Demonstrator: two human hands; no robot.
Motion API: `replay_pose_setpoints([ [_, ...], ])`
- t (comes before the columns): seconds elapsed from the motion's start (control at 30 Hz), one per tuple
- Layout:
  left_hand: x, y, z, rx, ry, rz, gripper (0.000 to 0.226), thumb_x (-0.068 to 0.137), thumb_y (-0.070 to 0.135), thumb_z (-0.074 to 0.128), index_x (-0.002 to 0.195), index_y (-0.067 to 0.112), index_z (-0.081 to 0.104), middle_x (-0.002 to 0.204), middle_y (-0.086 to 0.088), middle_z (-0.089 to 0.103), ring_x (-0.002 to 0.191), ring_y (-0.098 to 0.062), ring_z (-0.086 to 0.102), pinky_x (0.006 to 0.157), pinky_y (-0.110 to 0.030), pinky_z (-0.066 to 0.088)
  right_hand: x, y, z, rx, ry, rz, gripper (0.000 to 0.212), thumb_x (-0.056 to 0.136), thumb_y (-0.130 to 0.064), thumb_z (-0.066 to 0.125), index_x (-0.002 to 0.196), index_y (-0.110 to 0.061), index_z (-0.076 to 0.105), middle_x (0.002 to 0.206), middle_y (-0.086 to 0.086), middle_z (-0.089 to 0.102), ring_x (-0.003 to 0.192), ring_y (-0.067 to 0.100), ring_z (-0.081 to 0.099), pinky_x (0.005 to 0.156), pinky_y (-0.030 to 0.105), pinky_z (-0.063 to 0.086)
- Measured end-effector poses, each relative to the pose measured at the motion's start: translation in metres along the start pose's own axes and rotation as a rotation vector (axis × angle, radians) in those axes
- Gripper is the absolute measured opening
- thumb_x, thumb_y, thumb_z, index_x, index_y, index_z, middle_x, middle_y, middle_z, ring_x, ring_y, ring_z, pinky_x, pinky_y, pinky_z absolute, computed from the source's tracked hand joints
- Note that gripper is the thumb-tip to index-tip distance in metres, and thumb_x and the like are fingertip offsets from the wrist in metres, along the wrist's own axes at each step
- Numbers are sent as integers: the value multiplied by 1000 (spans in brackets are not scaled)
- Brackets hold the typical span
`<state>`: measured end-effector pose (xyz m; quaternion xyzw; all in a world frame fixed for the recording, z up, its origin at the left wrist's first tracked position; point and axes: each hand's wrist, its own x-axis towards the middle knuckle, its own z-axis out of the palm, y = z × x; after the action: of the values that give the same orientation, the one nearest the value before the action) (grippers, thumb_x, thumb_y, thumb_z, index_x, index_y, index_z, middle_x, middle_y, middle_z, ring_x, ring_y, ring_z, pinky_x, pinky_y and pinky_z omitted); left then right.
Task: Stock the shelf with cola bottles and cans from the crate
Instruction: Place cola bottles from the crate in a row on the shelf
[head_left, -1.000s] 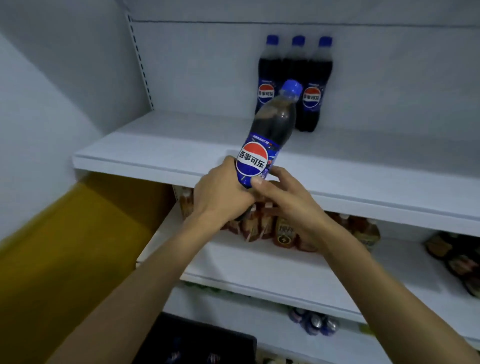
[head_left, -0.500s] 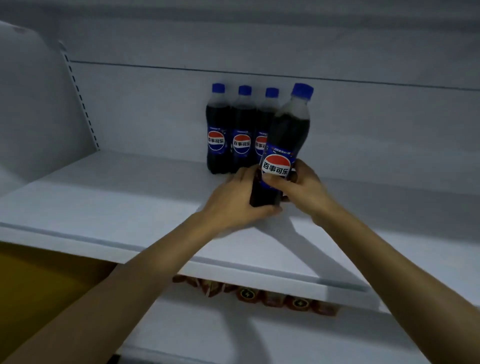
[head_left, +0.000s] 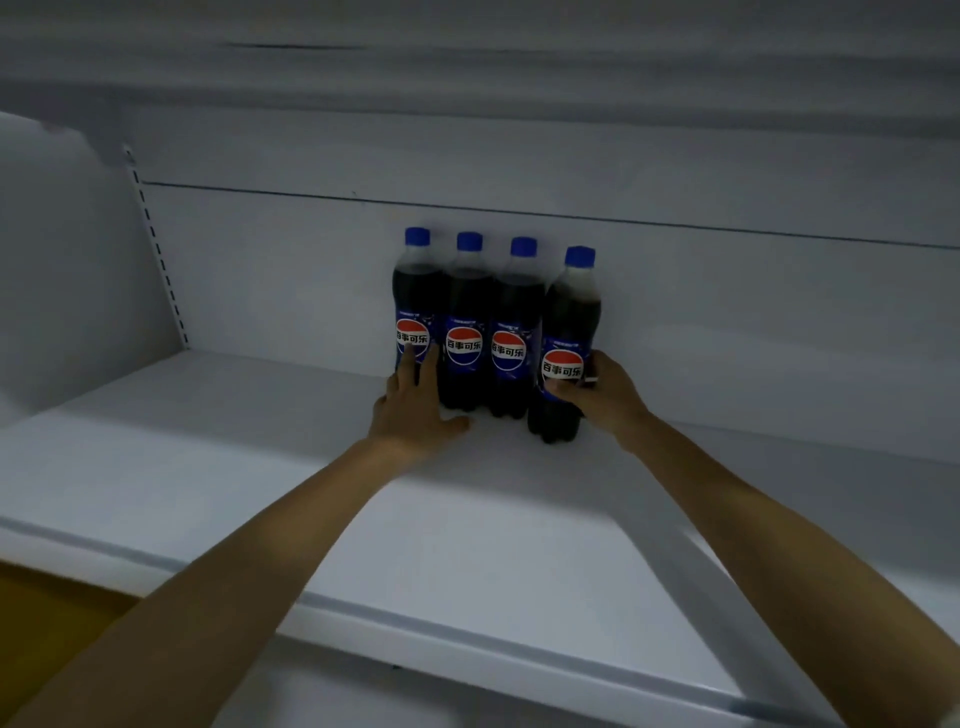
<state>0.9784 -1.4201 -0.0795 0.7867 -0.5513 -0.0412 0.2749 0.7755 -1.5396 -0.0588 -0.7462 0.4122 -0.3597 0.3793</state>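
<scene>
the four cola bottles (head_left: 470, 296) at the far side of the shelf are clear plastic, smooth and glossy, dark where the drink fills them and pale and see-through at the necks. the rightmost cola bottle (head_left: 571, 312) has the same clear, smooth wall. the screw caps (head_left: 469, 241) are opaque blue plastic with a duller finish. the wrap labels (head_left: 464, 345) look like thin glossy film printed in blue, red and white. the shelf board (head_left: 260, 467) is smooth, white and coated, matt with a soft sheen. the back panel (head_left: 260, 270) has the same flat matt white. the slotted upright (head_left: 156, 249) at far left looks like painted metal. the near-left surface (head_left: 41, 623) is matt yellow.
</scene>
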Motion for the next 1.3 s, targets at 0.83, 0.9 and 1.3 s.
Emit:
replay_pose_setpoints([
  [0.83,17,-13,-12,-570,11,-113,111,81,13,74,150,14,-12,155,-4,29,140,-24,32,109,-32,30,7,25,17,-239,178,124,95,67,-39,85,140,-10,32,140,15,46,125,32,49,96,44,46],
  [0.9,12,-12,-21,-592,25,-122,109,83,14,72,150,12,-12,158,-4,21,143,-22,26,111,-31,26,-5,12,25,-240,288,187,103,67,-50,81,145,-14,25,145,14,40,130,33,42,103,51,40],
  [1.3,-120,-92,-138,-728,416,-140,85,87,28,67,152,16,13,156,0,25,140,-12,29,108,-23,28,-160,-154,175,305,-229,-145,84,82,-47,69,150,-24,25,155,-5,30,138,9,32,108,25,31],
])
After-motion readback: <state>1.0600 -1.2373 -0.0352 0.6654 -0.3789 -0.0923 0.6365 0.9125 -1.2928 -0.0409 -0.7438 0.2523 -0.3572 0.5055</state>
